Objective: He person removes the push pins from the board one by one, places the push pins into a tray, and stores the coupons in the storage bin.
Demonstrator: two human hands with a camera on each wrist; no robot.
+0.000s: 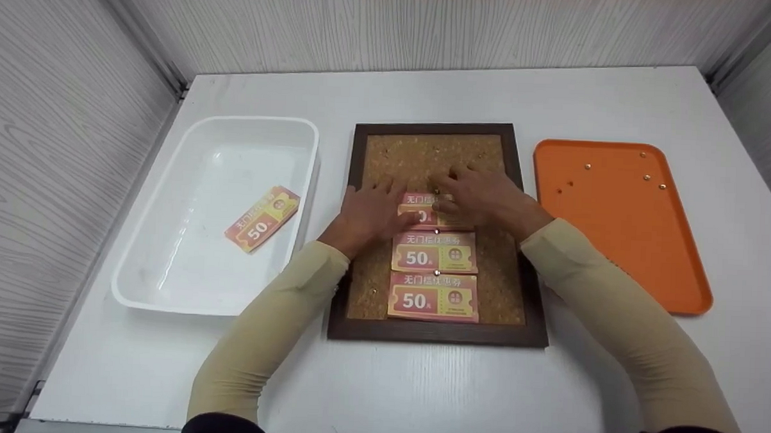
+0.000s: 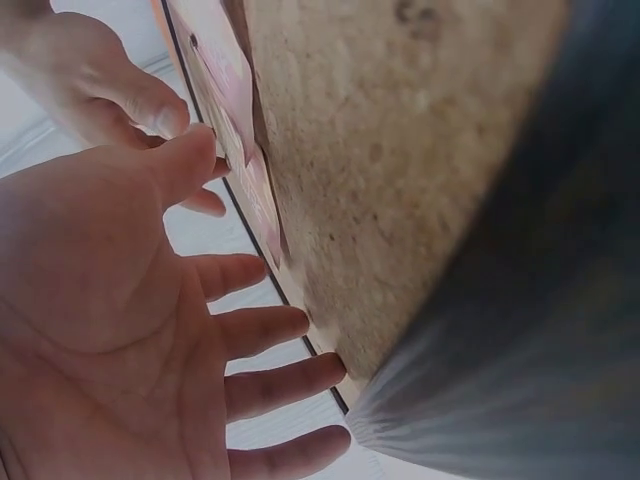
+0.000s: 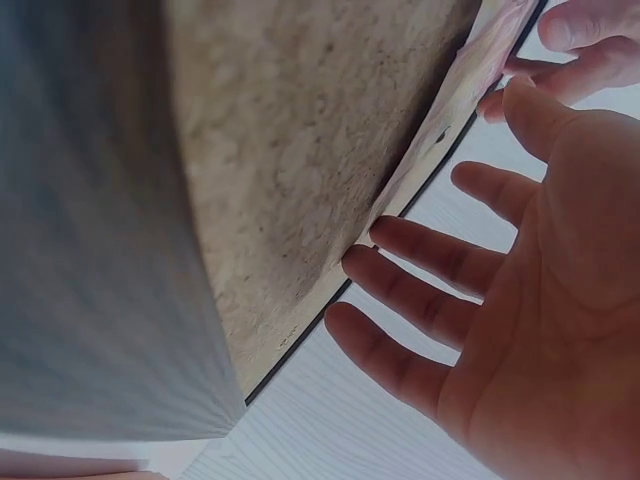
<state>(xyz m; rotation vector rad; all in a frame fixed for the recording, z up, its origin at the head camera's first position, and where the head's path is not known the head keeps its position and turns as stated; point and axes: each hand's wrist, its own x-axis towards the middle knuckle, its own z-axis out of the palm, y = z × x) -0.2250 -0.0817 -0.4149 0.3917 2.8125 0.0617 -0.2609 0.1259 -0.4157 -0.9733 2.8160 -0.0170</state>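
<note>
Left hand (image 1: 374, 210) and right hand (image 1: 485, 195), fingers spread, touch one corkboard (image 1: 413, 144) bearing three coupons (image 1: 435, 251).

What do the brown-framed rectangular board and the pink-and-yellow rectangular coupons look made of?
The brown-framed rectangular board appears faced with matte cork, given its speckled grain; its smooth, dark frame could be wood. The pink-and-yellow rectangular coupons look like printed paper or card, finish uncertain, given their thin edges.

pink-and-yellow coupons (image 1: 435, 251); speckled brown corkboard (image 1: 502, 278); dark-brown frame (image 1: 438, 334); orange tray (image 1: 641, 251).
</note>
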